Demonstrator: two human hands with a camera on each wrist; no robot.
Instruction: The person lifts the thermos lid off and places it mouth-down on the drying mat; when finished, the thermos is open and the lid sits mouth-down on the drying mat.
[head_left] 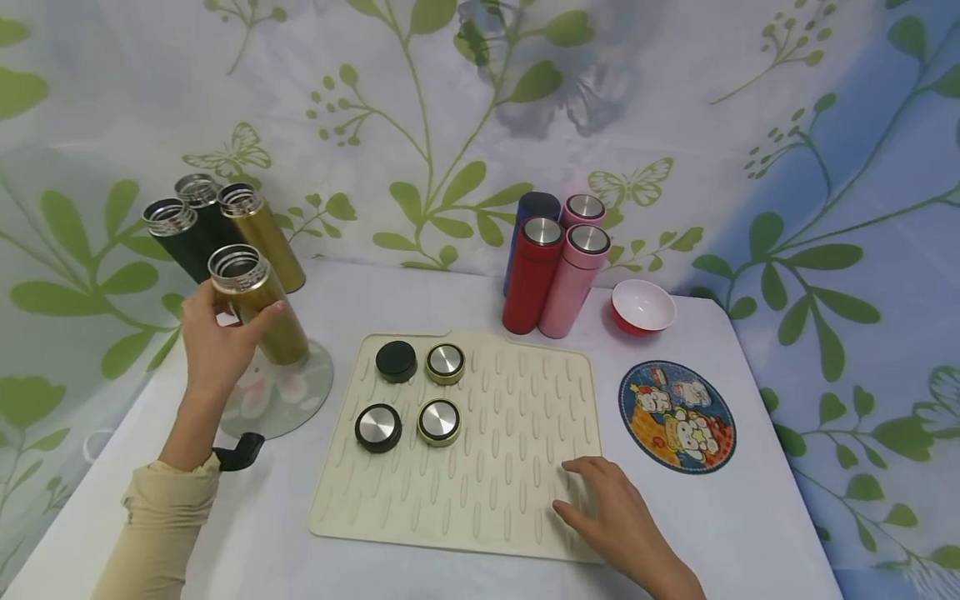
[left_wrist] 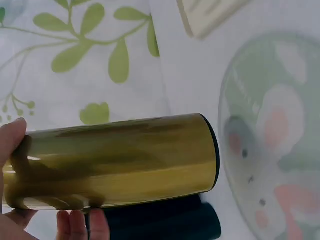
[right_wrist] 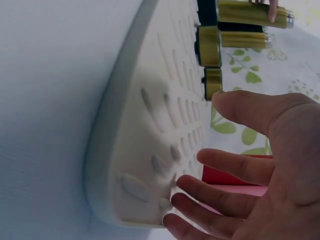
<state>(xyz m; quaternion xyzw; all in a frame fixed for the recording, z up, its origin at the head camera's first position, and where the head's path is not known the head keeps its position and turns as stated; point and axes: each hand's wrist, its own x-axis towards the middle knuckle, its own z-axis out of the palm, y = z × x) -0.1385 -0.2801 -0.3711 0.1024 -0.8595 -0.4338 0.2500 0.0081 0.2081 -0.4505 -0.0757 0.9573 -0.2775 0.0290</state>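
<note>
My right hand [head_left: 613,515], fingers spread and empty, is by the right edge of the cream mat [head_left: 450,525]. Left of that mat, my left hand [head_left: 219,343] grips a glossy gold bottle [head_left: 285,337], lidless; whether its base touches anything, I can't quite tell. Behind, a dark bottle's [head_left: 180,248] lower part is hidden.

Lidless gold bottle [head_left: 284,335], mouth upward

left arm [head_left: 193,425] extended forward | left fingers [left_wrist: 99,225] curled, gripping | right wrist [head_left: 658,568] nearer body | right fingers [right_wrist: 237,167] apart, loosely bent
</note>
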